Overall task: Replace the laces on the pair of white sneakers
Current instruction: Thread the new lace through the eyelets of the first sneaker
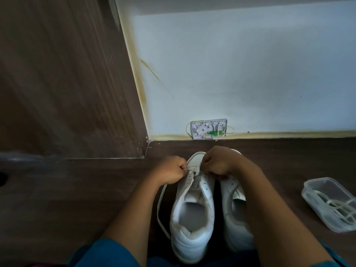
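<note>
Both sneakers sit on the dark floor, side by side, toes to the wall. Left hand (pixel 173 170) pinches the white lace (pixel 158 212) at the front eyelets of the left sneaker (pixel 192 245); the lace trails past its outer side. Right hand (pixel 217 162) is curled at the same eyelets (can't tell what it holds). Right sneaker (pixel 235 234) is just beside. Clear container (pixel 325 186) holding spare laces (pixel 339 207) sits well apart, right.
</note>
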